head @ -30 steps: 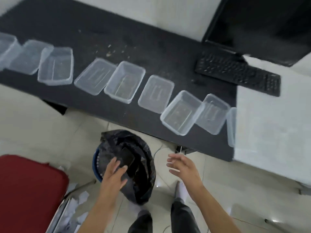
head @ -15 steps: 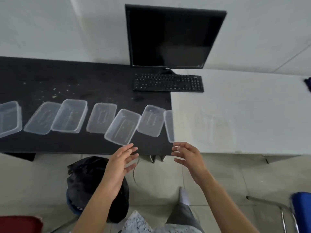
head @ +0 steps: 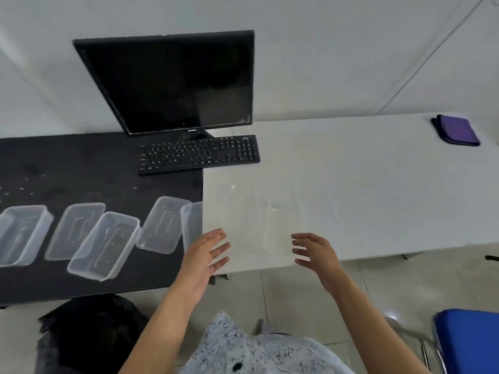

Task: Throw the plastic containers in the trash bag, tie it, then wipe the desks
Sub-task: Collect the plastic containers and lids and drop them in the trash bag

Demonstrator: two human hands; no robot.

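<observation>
Both hands hover empty over the near edge of the white desk (head: 351, 184): the left hand (head: 205, 255) with fingers spread, palm turned inward, the right hand (head: 314, 253) open with fingers loosely curled. Between them lie faint clear plastic containers (head: 251, 222) (nearly invisible against the white top, so how many I cannot tell). More clear containers (head: 105, 245) line the black desk (head: 81, 163) toward 9 o'clock, one (head: 192, 225) straddling the seam. The black trash bag (head: 89, 338) sits on the floor at 7 o'clock. Judged from this, the step is to close both hands on the nearest tub's long sides, gripping lightly since thin plastic flexes, then swing it down to the bag. The purple cloth (head: 456, 129) at 2 o'clock waits for wiping.
</observation>
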